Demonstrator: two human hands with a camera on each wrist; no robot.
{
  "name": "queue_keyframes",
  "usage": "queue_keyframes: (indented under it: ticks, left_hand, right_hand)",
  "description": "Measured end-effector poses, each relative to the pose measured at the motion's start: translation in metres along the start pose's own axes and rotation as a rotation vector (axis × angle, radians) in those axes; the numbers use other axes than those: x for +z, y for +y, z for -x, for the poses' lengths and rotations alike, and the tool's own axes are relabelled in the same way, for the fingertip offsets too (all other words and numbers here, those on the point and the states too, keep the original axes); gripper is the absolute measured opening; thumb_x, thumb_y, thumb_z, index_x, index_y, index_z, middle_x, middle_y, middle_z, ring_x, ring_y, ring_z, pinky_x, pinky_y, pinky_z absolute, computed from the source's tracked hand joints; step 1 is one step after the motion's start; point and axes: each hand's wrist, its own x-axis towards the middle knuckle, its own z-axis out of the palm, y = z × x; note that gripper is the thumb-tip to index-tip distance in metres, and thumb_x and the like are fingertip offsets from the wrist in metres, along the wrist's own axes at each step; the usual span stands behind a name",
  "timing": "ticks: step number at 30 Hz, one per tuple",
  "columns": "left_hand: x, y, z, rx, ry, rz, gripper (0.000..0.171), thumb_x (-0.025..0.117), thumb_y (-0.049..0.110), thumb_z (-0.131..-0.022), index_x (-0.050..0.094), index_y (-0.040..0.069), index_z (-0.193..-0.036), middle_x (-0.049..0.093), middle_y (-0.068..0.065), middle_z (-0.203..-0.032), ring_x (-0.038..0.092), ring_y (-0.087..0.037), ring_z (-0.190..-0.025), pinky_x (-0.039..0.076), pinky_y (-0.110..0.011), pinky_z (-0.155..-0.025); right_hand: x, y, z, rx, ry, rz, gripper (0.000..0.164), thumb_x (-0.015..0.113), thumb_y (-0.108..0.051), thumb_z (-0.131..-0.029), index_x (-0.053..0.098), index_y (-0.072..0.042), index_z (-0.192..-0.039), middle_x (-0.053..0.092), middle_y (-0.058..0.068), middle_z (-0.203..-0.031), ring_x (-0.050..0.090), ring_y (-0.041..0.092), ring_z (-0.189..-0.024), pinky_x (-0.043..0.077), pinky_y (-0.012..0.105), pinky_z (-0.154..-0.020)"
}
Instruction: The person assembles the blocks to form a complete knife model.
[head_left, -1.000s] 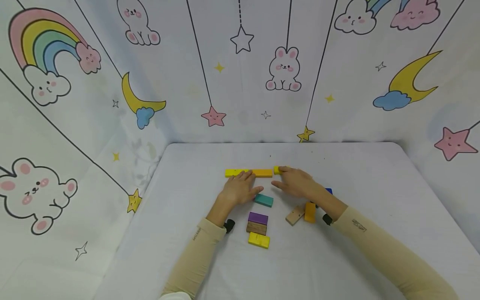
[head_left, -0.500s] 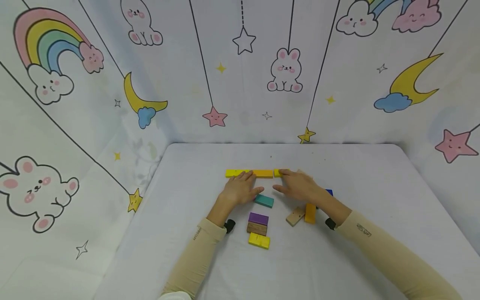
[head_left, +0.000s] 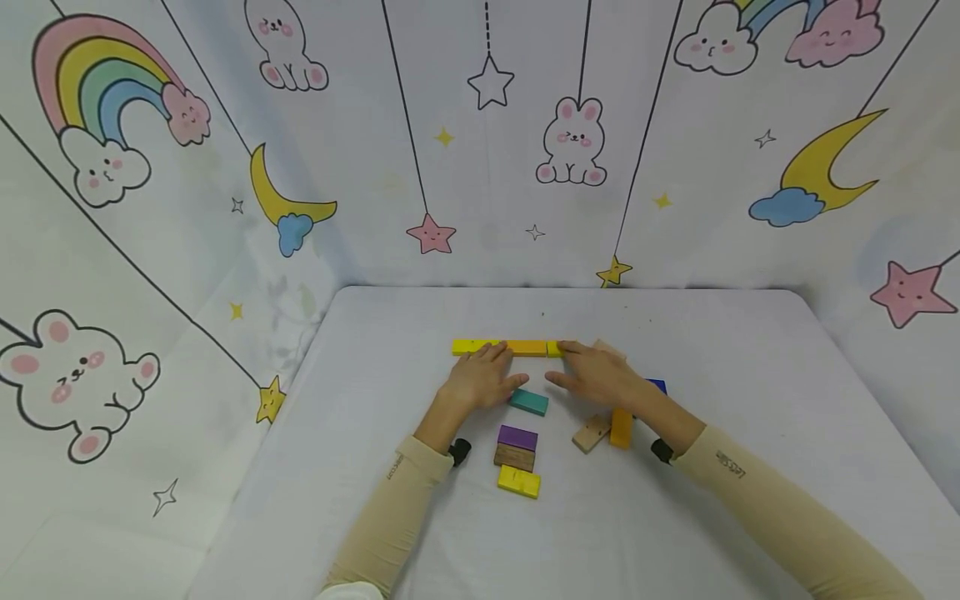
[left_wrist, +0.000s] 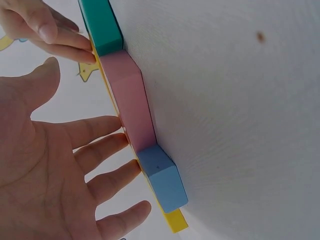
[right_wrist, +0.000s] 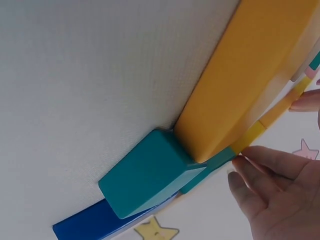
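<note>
In the head view, a row along the back of the table has a yellow block (head_left: 468, 346), an orange block (head_left: 528, 348) and a short visible piece of another yellow block (head_left: 553, 349). My left hand (head_left: 476, 379) lies over the row's left part, straight fingertips at its near side. Under it, in the left wrist view, stand a pink block (left_wrist: 131, 102) and a blue block (left_wrist: 164, 177), with a teal block (left_wrist: 102, 25) beside the pink one. My right hand (head_left: 600, 372) touches the right yellow block with its fingertips, thumb held away. In the right wrist view, a teal block (right_wrist: 212, 167) adjoins that yellow block.
Nearer me are a purple block (head_left: 517, 437), a brown wooden block (head_left: 514, 457) and a yellow block (head_left: 519, 482). On the right lie a pale wooden block (head_left: 591, 433), an orange block (head_left: 620, 427) and a blue block (head_left: 657, 386). A patterned curtain (head_left: 480, 200) stands behind the table.
The right yellow block has moved left, pushed by my right hand, and the gap to the orange block has narrowed to a thin line. My left hand stays in place.
</note>
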Motion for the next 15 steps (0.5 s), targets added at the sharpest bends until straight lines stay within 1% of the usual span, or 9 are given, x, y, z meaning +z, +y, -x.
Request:
queue_keyframes:
  ticks: [4,6,8,11,15]
  left_hand:
    - [0.0007,0.0,-0.0004,-0.004,-0.001,-0.005,0.074,0.038,0.062,-0.108,0.037,0.013,-0.163,0.027,-0.004,-0.172,0.026,-0.029,-0.158,0.025,-0.056,-0.126]
    - [0.0011,0.0,-0.0005,-0.005,-0.002,-0.007,0.074,0.038,0.062,-0.108,0.037,0.013,-0.163,0.027,-0.004,-0.172,0.026,-0.029,-0.158,0.024,-0.056,-0.126]
    - [0.0012,-0.0001,-0.0006,-0.006,-0.003,-0.007,0.074,0.038,0.062,-0.108,0.037,0.013,-0.163,0.027,-0.004,-0.172,0.026,-0.029,-0.158,0.024,-0.056,-0.126]
    - [0.0008,-0.0002,-0.0005,-0.005,-0.005,-0.007,0.074,0.037,0.062,-0.108,0.037,0.013,-0.163,0.026,-0.004,-0.172,0.026,-0.029,-0.158,0.024,-0.056,-0.126]
    - [0.0,-0.0003,0.0002,-0.003,-0.005,-0.004,0.074,0.037,0.062,-0.108,0.037,0.012,-0.163,0.026,-0.004,-0.172,0.026,-0.029,-0.158,0.025,-0.056,-0.126]
  right_hand:
    - [0.0011,-0.0024,0.001,0.012,-0.008,-0.016,0.078,0.056,-0.054,-0.105,0.044,0.005,-0.155,0.044,0.023,-0.16,0.065,0.035,-0.124,0.053,0.052,-0.106]
    - [0.002,-0.0037,0.0016,0.013,-0.009,-0.015,0.079,0.055,-0.055,-0.105,0.044,0.007,-0.154,0.043,0.023,-0.16,0.058,0.039,-0.134,0.048,0.054,-0.111]
    - [0.0028,-0.0048,0.0016,0.004,-0.006,-0.011,0.08,0.055,-0.055,-0.105,0.045,0.008,-0.152,0.042,0.024,-0.16,0.053,0.041,-0.139,0.045,0.055,-0.114]
    - [0.0044,-0.0054,0.0015,-0.02,0.007,0.01,0.08,0.053,-0.056,-0.106,0.048,0.012,-0.149,0.042,0.026,-0.16,0.049,0.043,-0.142,0.042,0.056,-0.116]
    - [0.0038,-0.007,0.0022,-0.036,0.014,0.023,0.08,0.051,-0.056,-0.107,0.05,0.014,-0.146,0.043,0.027,-0.159,0.049,0.045,-0.142,0.041,0.057,-0.116]
